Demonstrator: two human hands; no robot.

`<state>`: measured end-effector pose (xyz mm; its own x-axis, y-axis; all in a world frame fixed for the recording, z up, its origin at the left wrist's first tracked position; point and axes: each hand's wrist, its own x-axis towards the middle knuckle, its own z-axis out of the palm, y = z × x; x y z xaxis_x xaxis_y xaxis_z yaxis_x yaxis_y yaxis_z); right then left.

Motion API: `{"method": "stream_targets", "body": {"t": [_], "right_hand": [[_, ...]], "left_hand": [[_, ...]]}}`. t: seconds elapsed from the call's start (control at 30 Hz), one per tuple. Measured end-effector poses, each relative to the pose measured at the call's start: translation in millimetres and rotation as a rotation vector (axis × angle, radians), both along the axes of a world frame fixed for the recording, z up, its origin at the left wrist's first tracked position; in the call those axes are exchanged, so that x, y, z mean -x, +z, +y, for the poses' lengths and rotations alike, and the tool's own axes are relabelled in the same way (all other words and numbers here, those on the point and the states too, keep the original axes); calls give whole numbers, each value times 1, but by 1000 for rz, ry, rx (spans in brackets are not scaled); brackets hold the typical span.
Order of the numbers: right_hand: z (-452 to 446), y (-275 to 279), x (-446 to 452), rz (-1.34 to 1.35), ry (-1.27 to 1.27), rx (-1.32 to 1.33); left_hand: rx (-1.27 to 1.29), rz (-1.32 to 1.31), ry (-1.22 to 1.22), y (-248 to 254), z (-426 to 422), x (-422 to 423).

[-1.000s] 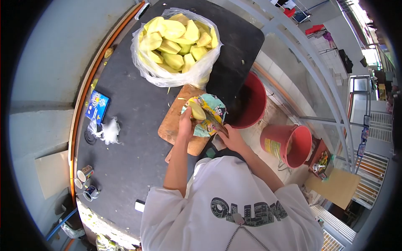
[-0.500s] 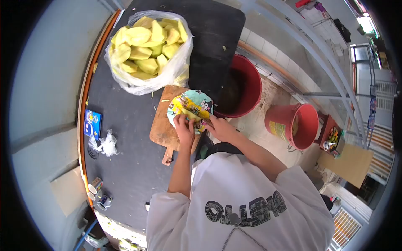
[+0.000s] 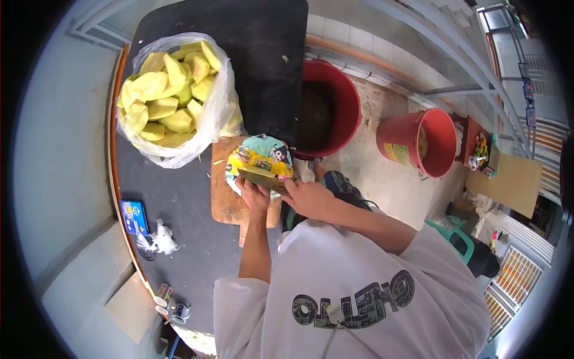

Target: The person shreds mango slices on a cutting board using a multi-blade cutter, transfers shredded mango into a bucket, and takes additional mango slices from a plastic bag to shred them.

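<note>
A wooden cutting board (image 3: pixel 230 200) lies on the black table, with a rounded bundle (image 3: pixel 263 149) in teal and yellow cartoon print on top; whether it is cloth or plastic I cannot tell. Just over its near side, my left hand (image 3: pixel 256 195) curls closed around a pale yellow peeled mango piece (image 3: pixel 256 170), mostly hidden. My right hand (image 3: pixel 308 200) is closed on a knife (image 3: pixel 266 179), whose broad dark blade lies across the mango toward my left fingers. The handle is covered by my right hand. Beyond the board, peeled mangoes (image 3: pixel 161 109) fill an open clear plastic bag (image 3: pixel 224 102).
A large red tub (image 3: pixel 353 119) stands on the floor right of the table (image 3: pixel 269 60), and a second red bucket (image 3: pixel 388 134) farther right. Along the left edge are a blue box (image 3: pixel 134 216), crumpled white plastic (image 3: pixel 161 238) and cups (image 3: pixel 180 312). A green stool (image 3: pixel 460 242) stands behind.
The view has shifted and turned, showing the table's items lower. The knife blade now shows its broad face over the mango; both hands keep their holds near the printed bundle.
</note>
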<state>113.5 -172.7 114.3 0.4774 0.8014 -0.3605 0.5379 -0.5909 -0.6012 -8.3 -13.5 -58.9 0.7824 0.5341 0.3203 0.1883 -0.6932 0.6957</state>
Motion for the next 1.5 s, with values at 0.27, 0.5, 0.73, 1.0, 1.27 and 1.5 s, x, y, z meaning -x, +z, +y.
{"method": "stream_targets", "body": {"t": [0.27, 0.5, 0.73, 1.0, 1.27, 1.5], "right_hand": [[-3, 9, 5, -6, 66, 80], [0, 12, 3, 6, 63, 99], [4, 14, 7, 14, 36, 97], [11, 2, 10, 72, 42, 161], [15, -26, 8, 30, -2, 143], [20, -65, -1, 45, -5, 133]], "left_hand": [[-21, -18, 7, -4, 3, -1], [136, -51, 52, 3, 3, -6], [62, -28, 8, 4, 9, -7], [81, 25, -33, 9, 9, -5], [96, 48, -24, 1, 10, -2], [81, 43, -12, 2, 9, -8]]}}
